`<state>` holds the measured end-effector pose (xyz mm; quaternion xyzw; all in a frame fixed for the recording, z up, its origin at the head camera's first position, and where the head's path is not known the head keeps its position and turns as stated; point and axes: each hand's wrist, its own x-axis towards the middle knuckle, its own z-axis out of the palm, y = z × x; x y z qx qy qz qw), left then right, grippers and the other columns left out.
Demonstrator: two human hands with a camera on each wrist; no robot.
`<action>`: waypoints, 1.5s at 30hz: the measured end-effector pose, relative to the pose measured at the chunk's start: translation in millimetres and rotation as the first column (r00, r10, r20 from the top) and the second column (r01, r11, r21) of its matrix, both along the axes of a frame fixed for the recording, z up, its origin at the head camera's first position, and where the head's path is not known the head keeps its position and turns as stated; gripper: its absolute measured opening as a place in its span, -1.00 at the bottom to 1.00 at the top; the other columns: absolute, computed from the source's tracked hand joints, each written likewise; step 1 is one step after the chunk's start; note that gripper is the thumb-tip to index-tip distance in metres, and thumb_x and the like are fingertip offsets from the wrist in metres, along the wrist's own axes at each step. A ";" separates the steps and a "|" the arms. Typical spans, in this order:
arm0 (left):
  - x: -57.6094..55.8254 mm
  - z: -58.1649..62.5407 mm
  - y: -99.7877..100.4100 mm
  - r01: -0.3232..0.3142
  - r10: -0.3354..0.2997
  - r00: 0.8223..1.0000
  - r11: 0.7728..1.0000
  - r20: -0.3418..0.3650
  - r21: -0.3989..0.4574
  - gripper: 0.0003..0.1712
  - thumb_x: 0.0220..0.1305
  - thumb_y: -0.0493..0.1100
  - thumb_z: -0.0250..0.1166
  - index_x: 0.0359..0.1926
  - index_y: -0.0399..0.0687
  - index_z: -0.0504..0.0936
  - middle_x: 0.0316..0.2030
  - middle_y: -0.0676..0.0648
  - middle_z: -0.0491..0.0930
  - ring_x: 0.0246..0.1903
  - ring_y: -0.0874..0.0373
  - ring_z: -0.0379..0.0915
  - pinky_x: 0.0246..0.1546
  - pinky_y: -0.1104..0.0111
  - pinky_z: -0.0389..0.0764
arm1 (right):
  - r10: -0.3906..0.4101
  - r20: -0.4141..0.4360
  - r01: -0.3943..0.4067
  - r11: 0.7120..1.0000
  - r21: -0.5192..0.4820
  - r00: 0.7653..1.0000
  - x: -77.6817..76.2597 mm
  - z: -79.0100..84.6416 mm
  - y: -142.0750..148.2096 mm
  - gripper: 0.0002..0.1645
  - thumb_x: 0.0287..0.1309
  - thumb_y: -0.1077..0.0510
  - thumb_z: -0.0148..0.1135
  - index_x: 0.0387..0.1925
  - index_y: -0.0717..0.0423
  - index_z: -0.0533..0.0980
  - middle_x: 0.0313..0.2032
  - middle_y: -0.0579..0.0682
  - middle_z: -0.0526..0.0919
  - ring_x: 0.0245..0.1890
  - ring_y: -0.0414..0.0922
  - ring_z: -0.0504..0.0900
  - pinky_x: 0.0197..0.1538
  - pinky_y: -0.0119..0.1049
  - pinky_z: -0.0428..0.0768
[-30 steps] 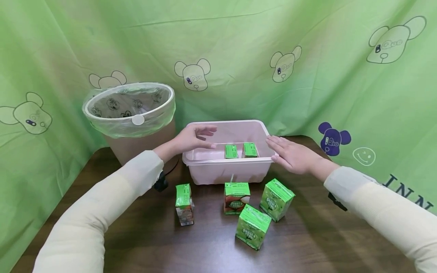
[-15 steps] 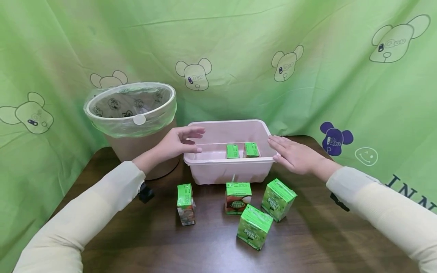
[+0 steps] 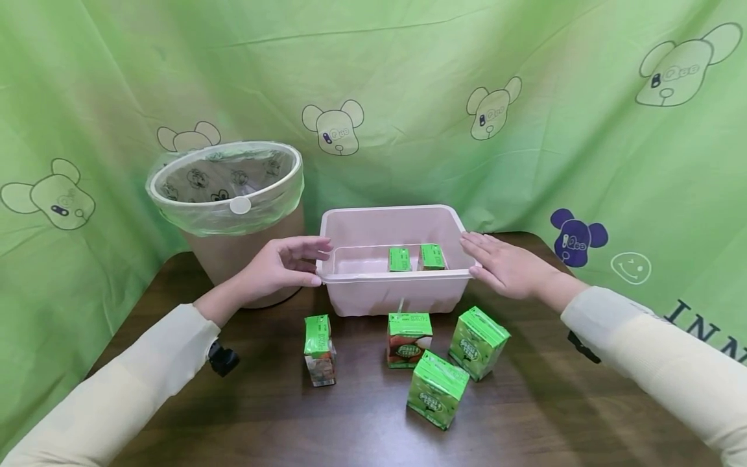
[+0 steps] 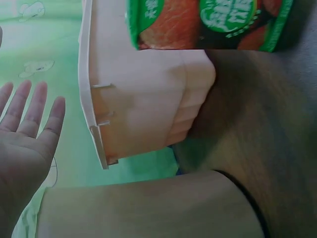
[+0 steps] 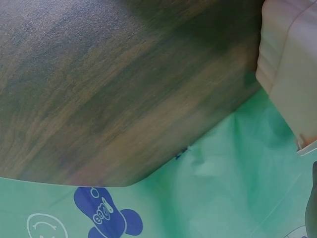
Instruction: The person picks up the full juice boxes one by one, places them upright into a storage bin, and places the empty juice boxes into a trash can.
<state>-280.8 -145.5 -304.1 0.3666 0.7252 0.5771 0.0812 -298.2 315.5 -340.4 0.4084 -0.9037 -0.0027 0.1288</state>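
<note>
Head view: left hand (image 3: 265, 269), fingers loose and empty, and right hand (image 3: 508, 264), fingers straight, flank a pink tub (image 3: 364, 295) near the worktop's (image 3: 262, 389) back edge; even pressure at both ends should steady it. Within a second, the left has moved outward from over the tub. Left wrist: fingers extended, grasping nothing. Right wrist: fingers too cropped to judge.

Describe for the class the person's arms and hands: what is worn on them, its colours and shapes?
The left sleeve and right sleeve are long and cream, with greyish-white cuffs. A small black fitting shows beneath each cuff. The left hand and right hand wear no gloves.
</note>
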 end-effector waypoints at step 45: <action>36.5 -97.3 -16.2 0.192 -0.189 0.978 0.981 0.085 -0.017 0.00 -0.12 -0.29 0.58 0.34 -0.40 0.27 0.17 -0.24 0.45 0.08 -0.03 0.45 0.09 0.26 0.51 | 0.014 -0.029 -0.015 0.999 -0.029 0.999 0.4 -1.8 -0.9 -0.34 0.46 0.04 -0.09 0.34 0.49 0.20 0.36 0.38 0.20 0.40 0.22 0.12 0.40 0.03 0.13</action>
